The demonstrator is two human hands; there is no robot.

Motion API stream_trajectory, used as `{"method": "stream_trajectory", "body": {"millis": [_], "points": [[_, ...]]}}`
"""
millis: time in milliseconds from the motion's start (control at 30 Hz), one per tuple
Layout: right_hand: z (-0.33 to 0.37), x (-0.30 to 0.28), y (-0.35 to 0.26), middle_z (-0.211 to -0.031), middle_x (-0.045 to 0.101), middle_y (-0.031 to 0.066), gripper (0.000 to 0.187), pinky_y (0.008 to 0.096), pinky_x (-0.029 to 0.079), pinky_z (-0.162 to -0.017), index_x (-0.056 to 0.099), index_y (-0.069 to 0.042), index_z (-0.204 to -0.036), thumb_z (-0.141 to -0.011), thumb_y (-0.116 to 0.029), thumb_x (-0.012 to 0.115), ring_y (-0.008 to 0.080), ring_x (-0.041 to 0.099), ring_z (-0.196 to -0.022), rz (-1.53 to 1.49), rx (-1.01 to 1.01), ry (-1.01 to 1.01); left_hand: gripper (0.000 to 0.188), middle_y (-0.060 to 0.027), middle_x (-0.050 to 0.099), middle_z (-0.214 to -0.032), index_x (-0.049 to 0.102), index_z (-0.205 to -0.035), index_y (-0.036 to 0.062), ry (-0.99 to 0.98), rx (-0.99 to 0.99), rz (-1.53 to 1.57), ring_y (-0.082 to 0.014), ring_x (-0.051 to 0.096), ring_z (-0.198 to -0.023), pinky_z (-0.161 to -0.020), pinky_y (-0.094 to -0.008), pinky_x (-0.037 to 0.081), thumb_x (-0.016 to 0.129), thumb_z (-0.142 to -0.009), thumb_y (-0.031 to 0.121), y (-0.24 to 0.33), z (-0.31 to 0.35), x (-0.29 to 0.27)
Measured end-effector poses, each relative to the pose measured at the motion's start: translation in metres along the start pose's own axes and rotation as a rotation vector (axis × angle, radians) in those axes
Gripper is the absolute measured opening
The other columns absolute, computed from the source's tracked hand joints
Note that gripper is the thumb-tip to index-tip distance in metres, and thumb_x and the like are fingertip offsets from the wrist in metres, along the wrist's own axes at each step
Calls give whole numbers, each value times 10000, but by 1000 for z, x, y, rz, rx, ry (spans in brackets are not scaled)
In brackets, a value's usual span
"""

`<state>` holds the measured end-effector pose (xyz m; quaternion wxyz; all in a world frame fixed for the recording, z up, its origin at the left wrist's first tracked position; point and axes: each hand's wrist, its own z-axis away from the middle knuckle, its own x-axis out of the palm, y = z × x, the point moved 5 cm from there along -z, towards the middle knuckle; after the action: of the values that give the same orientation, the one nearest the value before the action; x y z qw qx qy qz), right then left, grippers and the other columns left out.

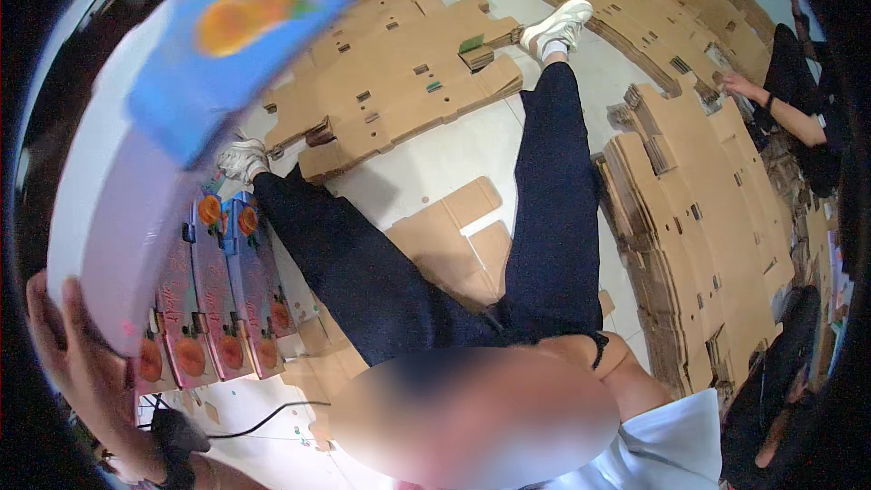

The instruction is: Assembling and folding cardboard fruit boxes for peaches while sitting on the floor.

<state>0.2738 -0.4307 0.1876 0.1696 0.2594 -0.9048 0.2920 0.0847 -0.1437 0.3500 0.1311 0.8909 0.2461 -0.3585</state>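
Note:
My left hand (86, 372), at the lower left, grips the near end of a large printed carton (145, 191). The carton is held up and tilted. It has a white and pale purple side and a blue end with orange fruit on it, and its far end is smeared by motion. Below it stands a row of printed fruit cartons (227, 308) beside my left leg. My right arm (631, 377) bends in toward my lap. My right hand (553, 345) shows only a sliver past a dark wristband; a blurred patch hides its fingers.
Flattened brown cardboard (408, 73) lies ahead of my spread legs, and a tall stack of it (699, 227) stands along my right. Loose cardboard pieces (454, 236) lie between my legs. At the right, another person's hand (744, 88) touches cardboard. A black cable (263, 422) runs along the floor.

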Motion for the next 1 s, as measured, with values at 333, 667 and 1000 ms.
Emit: {"method": "stream_trajectory", "body": {"millis": [333, 667, 1000], "points": [[-21, 51, -2, -1348, 387, 410, 646, 554, 336, -1045, 391, 229, -1291, -923, -274, 560, 508, 426, -1255, -708, -433, -22, 392, -149, 533, -794, 567, -884, -2, -434, 98, 377, -336, 523, -758, -673, -413, 412, 825, -656, 184, 160, 76, 209], [-11, 13, 31, -1313, 519, 223, 471, 499, 352, -1056, 466, 100, -1310, -968, -221, 513, 396, 489, -1244, -168, -254, -145, 399, -177, 608, -829, 613, -859, -17, -684, -178, 484, -368, 583, -819, -716, -435, 461, 815, -682, 279, 139, 167, 328], [82, -154, 51, -1079, 603, 119, 177, 418, 436, -955, 577, -44, -1006, -872, -157, 602, 320, 560, -1073, 1443, 661, 283, 339, -174, 627, -838, 609, -899, -4, -591, -97, 455, -375, 611, -828, -730, -440, 483, 738, -778, 284, 144, 170, 345]]}}
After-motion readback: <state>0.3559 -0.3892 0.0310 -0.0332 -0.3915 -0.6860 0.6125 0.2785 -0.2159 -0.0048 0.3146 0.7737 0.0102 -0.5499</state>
